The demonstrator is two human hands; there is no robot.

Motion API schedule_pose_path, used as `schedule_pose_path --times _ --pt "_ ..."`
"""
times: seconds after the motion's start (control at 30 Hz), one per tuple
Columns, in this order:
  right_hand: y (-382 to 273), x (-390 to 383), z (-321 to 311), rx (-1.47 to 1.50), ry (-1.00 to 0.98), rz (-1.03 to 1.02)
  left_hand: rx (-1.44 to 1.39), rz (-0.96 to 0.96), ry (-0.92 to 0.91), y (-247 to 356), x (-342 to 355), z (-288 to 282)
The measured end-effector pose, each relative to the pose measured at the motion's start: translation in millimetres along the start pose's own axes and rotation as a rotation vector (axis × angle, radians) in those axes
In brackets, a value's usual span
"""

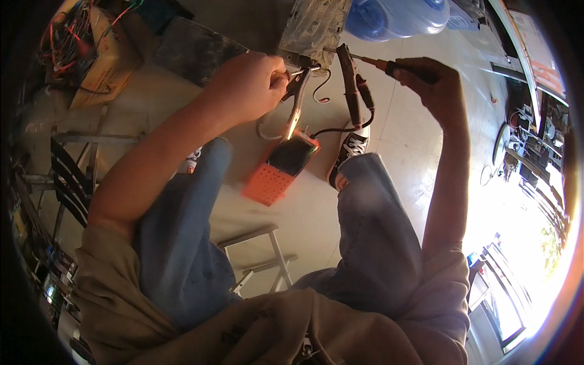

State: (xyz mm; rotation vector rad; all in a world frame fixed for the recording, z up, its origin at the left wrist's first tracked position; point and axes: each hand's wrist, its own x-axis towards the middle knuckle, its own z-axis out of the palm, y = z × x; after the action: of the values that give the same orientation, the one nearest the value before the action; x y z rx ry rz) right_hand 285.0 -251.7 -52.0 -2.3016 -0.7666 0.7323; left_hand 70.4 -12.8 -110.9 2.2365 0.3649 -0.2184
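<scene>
A dusty grey block-shaped battery [313, 27] stands at the top middle, with metal fittings at its near edge. My left hand [249, 85] is closed at its near left corner, on a short shiny metal piece [295, 73] whose kind I cannot make out. My right hand [435, 85] grips a screwdriver [380, 63] by its orange and black handle; its shaft points left to the battery's near right edge. One clamp [296, 109] hangs beside my left hand. Another clamp [351, 88] crosses near the screwdriver shaft, with a black cable at its lower end.
An orange box with a dark top [274, 173] lies on the floor between my feet, cables running to it. Blue plastic jugs [398, 18] are beyond the battery. A cardboard box [109, 61] with tangled wires and a dark flat panel [198, 52] lie left. A metal frame [258, 258] stands below me.
</scene>
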Motion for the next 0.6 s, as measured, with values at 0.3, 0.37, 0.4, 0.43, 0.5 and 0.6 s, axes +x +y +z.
schedule_pose_path --times 0.3,0.37,0.4,0.43,0.5,0.6 --pt "-55 53 16 -0.319 -0.276 -0.383 0.104 0.150 0.079 -18 -6 11" --pt "-64 62 25 -0.411 -0.309 -0.409 0.020 0.217 0.137 -23 -3 12" --pt "-63 65 30 -0.341 -0.314 -0.373 -0.022 0.251 0.166 -24 -2 13" --pt "-71 69 33 -0.349 -0.357 -0.355 0.007 0.205 0.125 -26 -3 11" --pt "-88 74 30 -0.365 -0.430 -0.310 0.067 0.126 0.036 -26 -2 6" --pt "-91 75 34 -0.406 -0.433 -0.293 0.071 0.143 0.034 -27 -2 5"
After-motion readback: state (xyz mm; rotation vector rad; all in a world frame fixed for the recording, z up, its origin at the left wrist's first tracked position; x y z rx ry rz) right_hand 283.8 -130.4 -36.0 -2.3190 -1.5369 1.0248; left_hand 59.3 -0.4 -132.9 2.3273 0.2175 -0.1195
